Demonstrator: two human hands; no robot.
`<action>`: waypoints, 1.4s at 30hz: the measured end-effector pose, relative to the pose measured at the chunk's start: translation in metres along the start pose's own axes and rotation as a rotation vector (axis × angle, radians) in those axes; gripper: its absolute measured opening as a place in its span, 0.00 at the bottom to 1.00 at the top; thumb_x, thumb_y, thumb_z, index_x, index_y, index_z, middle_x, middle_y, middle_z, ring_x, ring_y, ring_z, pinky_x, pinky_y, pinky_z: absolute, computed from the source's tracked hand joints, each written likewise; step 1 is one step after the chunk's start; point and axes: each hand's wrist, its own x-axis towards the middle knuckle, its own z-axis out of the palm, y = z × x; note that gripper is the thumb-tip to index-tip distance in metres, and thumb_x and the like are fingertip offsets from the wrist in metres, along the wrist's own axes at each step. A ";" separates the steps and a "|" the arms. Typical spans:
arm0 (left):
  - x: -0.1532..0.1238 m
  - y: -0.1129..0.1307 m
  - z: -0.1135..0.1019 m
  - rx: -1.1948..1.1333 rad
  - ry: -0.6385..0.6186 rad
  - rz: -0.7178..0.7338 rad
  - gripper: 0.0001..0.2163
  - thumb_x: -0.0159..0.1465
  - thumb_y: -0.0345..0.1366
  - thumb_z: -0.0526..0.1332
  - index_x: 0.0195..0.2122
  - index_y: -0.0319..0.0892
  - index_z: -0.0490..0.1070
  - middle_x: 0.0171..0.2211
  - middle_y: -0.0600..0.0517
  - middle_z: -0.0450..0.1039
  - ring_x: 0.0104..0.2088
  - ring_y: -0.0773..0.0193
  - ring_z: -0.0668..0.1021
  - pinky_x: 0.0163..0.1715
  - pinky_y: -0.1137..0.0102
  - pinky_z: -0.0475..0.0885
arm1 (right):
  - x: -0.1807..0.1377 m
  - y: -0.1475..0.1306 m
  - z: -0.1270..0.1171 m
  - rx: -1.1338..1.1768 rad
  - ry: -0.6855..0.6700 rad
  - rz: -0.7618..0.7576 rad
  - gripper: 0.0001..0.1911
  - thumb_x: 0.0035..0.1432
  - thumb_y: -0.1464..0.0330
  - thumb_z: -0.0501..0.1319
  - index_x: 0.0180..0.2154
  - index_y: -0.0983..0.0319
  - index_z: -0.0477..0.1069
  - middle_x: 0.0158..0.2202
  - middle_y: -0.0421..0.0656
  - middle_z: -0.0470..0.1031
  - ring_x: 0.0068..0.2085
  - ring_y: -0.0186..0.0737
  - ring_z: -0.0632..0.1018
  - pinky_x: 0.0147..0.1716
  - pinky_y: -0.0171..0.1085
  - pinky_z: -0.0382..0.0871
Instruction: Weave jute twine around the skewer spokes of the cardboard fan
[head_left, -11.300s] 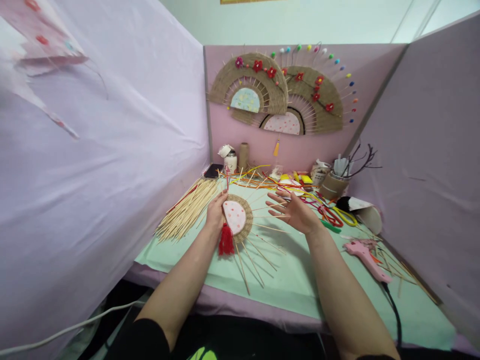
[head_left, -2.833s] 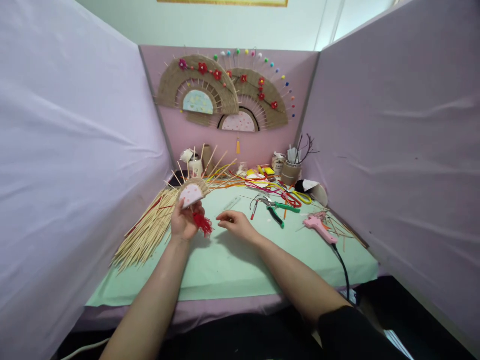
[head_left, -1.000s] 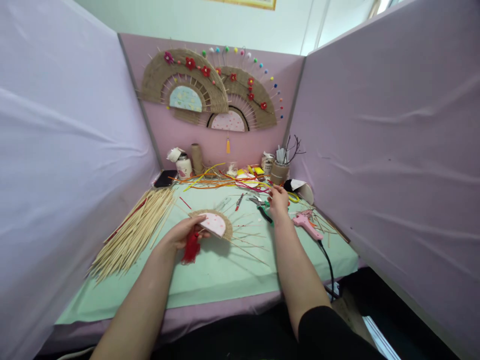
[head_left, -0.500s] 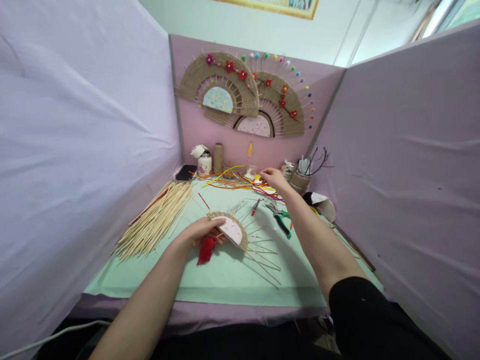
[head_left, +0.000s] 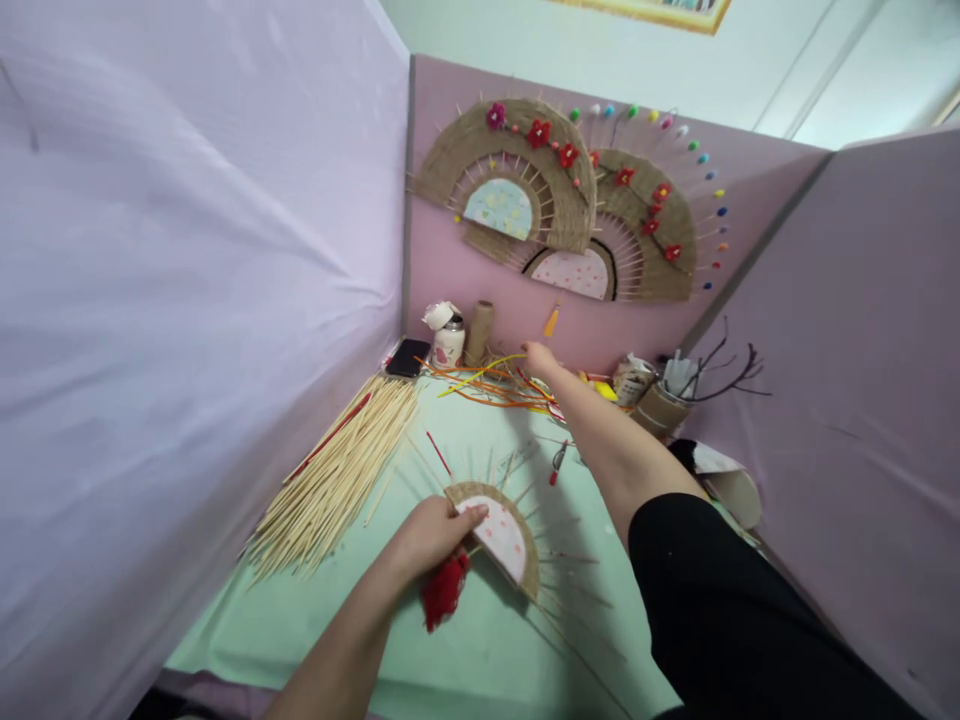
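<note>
Jute-rimmed and faced with pink spotted paper, the small fan [head_left: 501, 535] lies on the green mat [head_left: 480, 650] at the near side, gripped at its left corner by our left hand [head_left: 433, 535], thumb over the paper. Its straight edge, the long axis, slants from the hand down to the right. The curved rim faces away and to the right, and thin sticks ray out from it that way. A red tassel [head_left: 444, 592] shows just below the hand. Our right hand [head_left: 538, 358] is stretched far back, fingertips among the coloured strips [head_left: 487, 385]; whether they close on one we cannot tell. Bamboo skewers [head_left: 337, 470] lie heaped at the left, pointing toward the far corner.
</note>
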 end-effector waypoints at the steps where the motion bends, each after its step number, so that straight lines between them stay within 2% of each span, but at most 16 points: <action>1: 0.000 -0.002 0.000 0.036 0.029 -0.004 0.24 0.55 0.57 0.60 0.17 0.39 0.67 0.16 0.48 0.70 0.17 0.66 0.69 0.19 0.72 0.58 | 0.005 -0.001 0.002 -0.034 -0.011 -0.012 0.22 0.53 0.82 0.56 0.50 0.69 0.69 0.51 0.57 0.72 0.51 0.46 0.74 0.48 0.37 0.65; 6: -0.002 -0.005 0.002 0.062 0.000 -0.066 0.24 0.56 0.57 0.57 0.15 0.41 0.64 0.14 0.48 0.70 0.16 0.64 0.70 0.19 0.71 0.56 | 0.017 -0.010 0.007 -0.153 -0.049 -0.073 0.20 0.58 0.80 0.52 0.52 0.72 0.66 0.49 0.63 0.69 0.48 0.49 0.75 0.45 0.40 0.66; 9: -0.003 -0.004 0.004 0.064 -0.019 -0.094 0.24 0.56 0.57 0.57 0.16 0.41 0.66 0.17 0.46 0.73 0.18 0.62 0.72 0.19 0.71 0.57 | 0.011 -0.027 0.013 -0.177 -0.063 -0.213 0.18 0.60 0.76 0.51 0.52 0.65 0.66 0.52 0.58 0.66 0.49 0.48 0.74 0.44 0.40 0.66; 13: -0.004 0.001 0.004 0.122 -0.011 -0.132 0.22 0.57 0.55 0.58 0.18 0.41 0.67 0.18 0.47 0.73 0.20 0.61 0.73 0.21 0.70 0.58 | -0.006 -0.061 0.037 -0.171 -0.157 -0.458 0.10 0.59 0.71 0.56 0.42 0.59 0.72 0.48 0.48 0.70 0.48 0.44 0.73 0.43 0.35 0.65; 16: -0.005 0.005 0.002 0.143 -0.010 -0.161 0.20 0.57 0.54 0.58 0.19 0.42 0.67 0.18 0.48 0.73 0.19 0.62 0.73 0.21 0.70 0.58 | -0.015 -0.082 0.052 -0.152 -0.166 -0.544 0.09 0.59 0.73 0.55 0.38 0.62 0.73 0.47 0.49 0.71 0.47 0.44 0.72 0.41 0.34 0.64; 18: -0.006 0.007 0.002 0.123 -0.034 -0.171 0.20 0.57 0.54 0.58 0.19 0.42 0.67 0.18 0.48 0.72 0.19 0.62 0.72 0.20 0.70 0.58 | -0.015 -0.090 0.049 -0.138 -0.152 -0.561 0.10 0.60 0.73 0.53 0.36 0.63 0.73 0.45 0.50 0.71 0.46 0.44 0.72 0.40 0.35 0.64; 21: -0.006 0.007 0.002 0.135 -0.031 -0.152 0.21 0.57 0.54 0.58 0.18 0.42 0.66 0.17 0.48 0.72 0.19 0.62 0.73 0.21 0.70 0.59 | -0.008 -0.093 0.021 -0.005 -0.019 -0.577 0.11 0.63 0.71 0.50 0.38 0.63 0.71 0.44 0.49 0.71 0.44 0.40 0.72 0.42 0.34 0.64; 25: -0.006 0.004 0.003 0.141 -0.026 -0.148 0.21 0.58 0.55 0.57 0.19 0.42 0.65 0.18 0.47 0.73 0.19 0.61 0.74 0.21 0.70 0.60 | 0.005 -0.077 -0.045 0.629 0.517 -0.544 0.07 0.62 0.68 0.52 0.38 0.62 0.67 0.35 0.42 0.70 0.36 0.34 0.72 0.38 0.34 0.66; 28: -0.007 0.003 0.004 0.113 -0.046 -0.148 0.22 0.58 0.56 0.56 0.20 0.42 0.65 0.19 0.47 0.74 0.19 0.61 0.75 0.21 0.70 0.61 | 0.004 -0.048 -0.095 0.922 0.714 -0.539 0.07 0.63 0.64 0.52 0.38 0.60 0.64 0.31 0.37 0.66 0.30 0.30 0.72 0.31 0.32 0.65; 31: -0.008 0.005 0.003 0.125 -0.051 -0.153 0.22 0.58 0.57 0.56 0.20 0.42 0.65 0.19 0.47 0.74 0.19 0.62 0.74 0.20 0.71 0.61 | -0.012 -0.010 -0.131 0.925 0.835 -0.421 0.05 0.63 0.65 0.52 0.37 0.60 0.63 0.27 0.36 0.64 0.25 0.28 0.70 0.28 0.32 0.63; 34: -0.010 0.009 0.002 0.145 -0.052 -0.157 0.22 0.59 0.56 0.55 0.22 0.41 0.65 0.19 0.48 0.74 0.19 0.62 0.75 0.21 0.71 0.62 | -0.033 0.032 -0.146 0.638 0.964 -0.267 0.03 0.57 0.69 0.56 0.32 0.62 0.65 0.25 0.37 0.65 0.25 0.30 0.68 0.27 0.33 0.62; 35: -0.010 0.010 0.002 0.155 -0.055 -0.153 0.22 0.59 0.56 0.54 0.23 0.41 0.65 0.20 0.48 0.74 0.20 0.62 0.75 0.21 0.71 0.62 | -0.039 0.045 -0.146 0.481 0.959 -0.215 0.02 0.56 0.70 0.57 0.32 0.63 0.66 0.26 0.39 0.68 0.27 0.32 0.69 0.29 0.34 0.63; 36: -0.011 0.011 0.002 0.168 -0.059 -0.149 0.22 0.60 0.56 0.53 0.23 0.41 0.65 0.20 0.48 0.74 0.21 0.62 0.75 0.22 0.71 0.63 | -0.043 0.058 -0.144 0.319 0.898 -0.159 0.03 0.56 0.71 0.57 0.32 0.63 0.68 0.28 0.41 0.71 0.29 0.34 0.70 0.30 0.35 0.63; 37: -0.011 0.012 0.002 0.182 -0.062 -0.144 0.22 0.60 0.56 0.53 0.23 0.41 0.65 0.20 0.49 0.74 0.21 0.62 0.75 0.22 0.71 0.63 | -0.047 0.069 -0.140 0.160 0.773 -0.093 0.04 0.56 0.71 0.57 0.33 0.63 0.70 0.30 0.44 0.73 0.30 0.36 0.72 0.32 0.36 0.63; 40: -0.010 0.013 0.002 0.240 -0.046 -0.139 0.23 0.60 0.56 0.53 0.22 0.41 0.65 0.21 0.49 0.74 0.22 0.62 0.75 0.22 0.71 0.61 | -0.048 0.089 -0.120 -0.222 0.260 0.059 0.09 0.54 0.68 0.59 0.36 0.64 0.74 0.34 0.52 0.77 0.35 0.45 0.76 0.34 0.39 0.64; 42: -0.009 0.011 0.003 0.295 -0.016 -0.135 0.23 0.60 0.56 0.53 0.22 0.41 0.66 0.22 0.48 0.74 0.24 0.61 0.75 0.23 0.71 0.58 | -0.043 0.086 -0.102 -0.330 0.089 0.031 0.13 0.56 0.65 0.58 0.40 0.65 0.74 0.39 0.55 0.77 0.39 0.49 0.77 0.36 0.40 0.65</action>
